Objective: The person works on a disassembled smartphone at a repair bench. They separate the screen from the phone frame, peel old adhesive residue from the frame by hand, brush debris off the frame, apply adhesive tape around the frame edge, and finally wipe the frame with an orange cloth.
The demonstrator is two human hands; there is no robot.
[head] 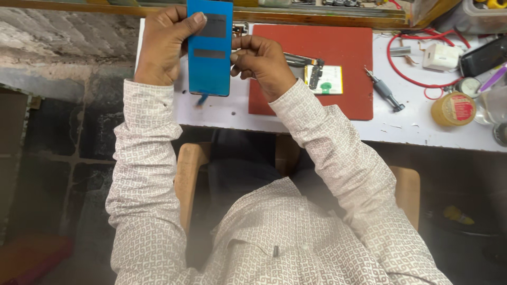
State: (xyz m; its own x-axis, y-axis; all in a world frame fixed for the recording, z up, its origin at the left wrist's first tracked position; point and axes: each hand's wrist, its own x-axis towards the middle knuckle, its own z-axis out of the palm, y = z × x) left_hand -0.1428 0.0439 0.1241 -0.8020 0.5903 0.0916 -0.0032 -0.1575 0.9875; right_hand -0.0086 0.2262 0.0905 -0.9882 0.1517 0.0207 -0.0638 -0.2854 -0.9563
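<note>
My left hand [163,45] grips a blue phone back panel [210,47] by its left edge and holds it upright above the white table [317,126]. The thumb lies across the panel's top. My right hand [261,60] is closed against the panel's right edge, fingers curled at it. A small blue tab hangs from the panel's bottom edge. Behind my right hand, a phone circuit board with a battery [322,79] lies on a red mat [338,68].
A screwdriver [385,92] lies right of the mat. Red wire [417,79], a white charger block [440,56], a round yellow tin [453,108] and a black device [483,55] crowd the table's right end. A wooden chair [193,174] sits beneath me.
</note>
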